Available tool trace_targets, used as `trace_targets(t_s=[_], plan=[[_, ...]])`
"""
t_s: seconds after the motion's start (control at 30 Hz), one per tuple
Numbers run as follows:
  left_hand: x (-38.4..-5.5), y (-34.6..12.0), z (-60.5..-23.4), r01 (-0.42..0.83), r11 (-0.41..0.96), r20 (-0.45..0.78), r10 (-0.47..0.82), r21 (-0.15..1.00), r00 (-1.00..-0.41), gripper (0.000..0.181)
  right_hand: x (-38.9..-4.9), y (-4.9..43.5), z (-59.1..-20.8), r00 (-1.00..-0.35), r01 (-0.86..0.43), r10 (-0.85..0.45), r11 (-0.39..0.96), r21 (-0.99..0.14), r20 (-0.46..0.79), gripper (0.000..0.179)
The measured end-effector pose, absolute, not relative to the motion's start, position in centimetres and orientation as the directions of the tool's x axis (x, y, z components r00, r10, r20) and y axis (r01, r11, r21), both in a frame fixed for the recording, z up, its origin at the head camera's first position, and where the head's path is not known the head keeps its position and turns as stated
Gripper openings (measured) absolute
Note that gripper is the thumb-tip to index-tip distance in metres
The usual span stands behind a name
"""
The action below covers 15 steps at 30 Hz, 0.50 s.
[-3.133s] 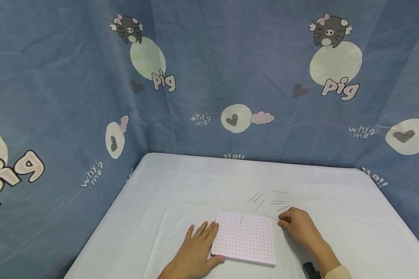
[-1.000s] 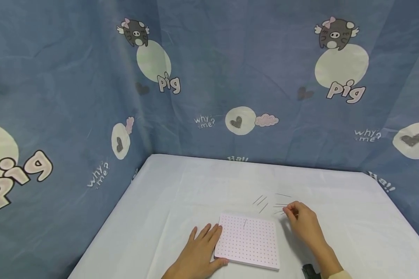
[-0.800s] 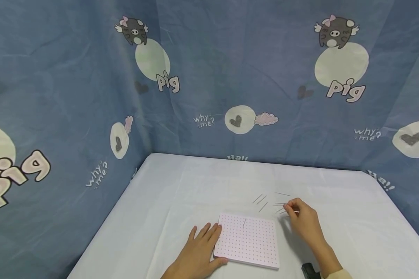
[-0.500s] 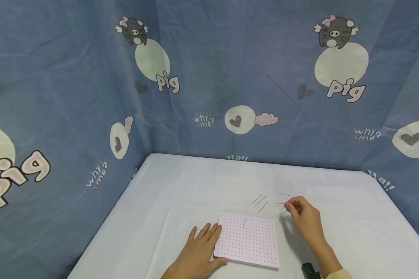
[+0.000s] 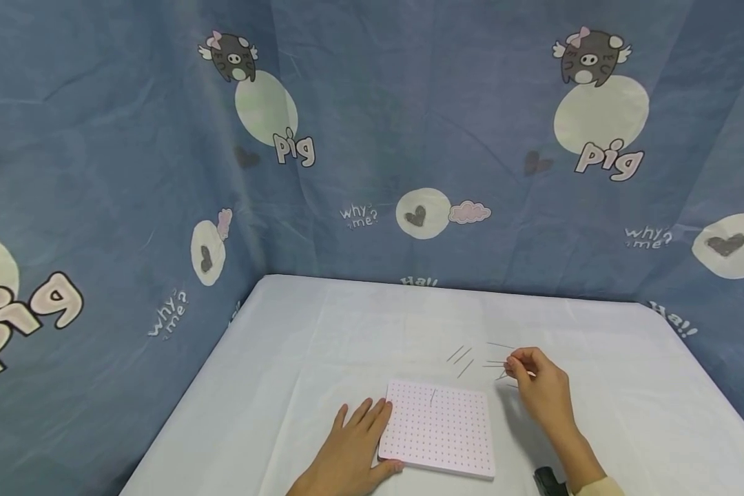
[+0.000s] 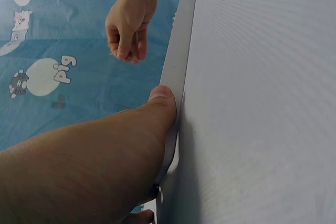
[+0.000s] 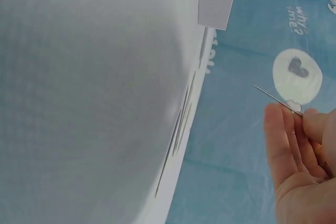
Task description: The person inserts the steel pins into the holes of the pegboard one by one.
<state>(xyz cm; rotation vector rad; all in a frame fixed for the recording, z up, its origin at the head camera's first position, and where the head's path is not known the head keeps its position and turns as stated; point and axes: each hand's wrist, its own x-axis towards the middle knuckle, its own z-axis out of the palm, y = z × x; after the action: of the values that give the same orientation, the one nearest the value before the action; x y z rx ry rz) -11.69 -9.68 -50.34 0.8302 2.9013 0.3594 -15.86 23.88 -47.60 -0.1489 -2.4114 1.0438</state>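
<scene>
A pale pink board (image 5: 440, 435) dotted with rows of small holes lies on the white table. My left hand (image 5: 349, 452) rests against its left side, fingers straight and spread, with the thumb touching the front edge. One thin needle (image 5: 432, 397) sticks up near the board's far edge. Beyond the board's far right corner, my right hand (image 5: 542, 389) is raised over the table. Its thumb and fingertips pinch a thin metal needle (image 7: 276, 99), clear in the right wrist view. Several loose needles (image 5: 463, 354) lie on the table near that hand.
The white table (image 5: 322, 331) meets a blue printed curtain (image 5: 359, 124) behind and at the left. A black object (image 5: 549, 481) sits by the right forearm at the front edge, partly cut off.
The needle lying by the board's far right corner has been picked up. My right hand has moved up and slightly away from the board. My left hand stays against the board.
</scene>
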Motion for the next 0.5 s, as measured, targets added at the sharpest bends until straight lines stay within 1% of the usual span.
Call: trace_targets(t_s=[0.2, 0.5], plan=[[-11.6, -9.7, -50.6, 0.511, 0.821, -0.025, 0.534, 0.253, -0.845, 0.096, -15.8, 23.6, -47.7, -0.855, -0.116, 0.289, 0.704, -0.701, 0.431, 0.006], [-11.6, -9.7, -50.6, 0.508, 0.818, -0.022, 0.533, 0.269, -0.846, 0.097, -15.6, 22.7, -47.5, -0.826, -0.242, 0.225, 0.686, -0.686, 0.516, 0.012]])
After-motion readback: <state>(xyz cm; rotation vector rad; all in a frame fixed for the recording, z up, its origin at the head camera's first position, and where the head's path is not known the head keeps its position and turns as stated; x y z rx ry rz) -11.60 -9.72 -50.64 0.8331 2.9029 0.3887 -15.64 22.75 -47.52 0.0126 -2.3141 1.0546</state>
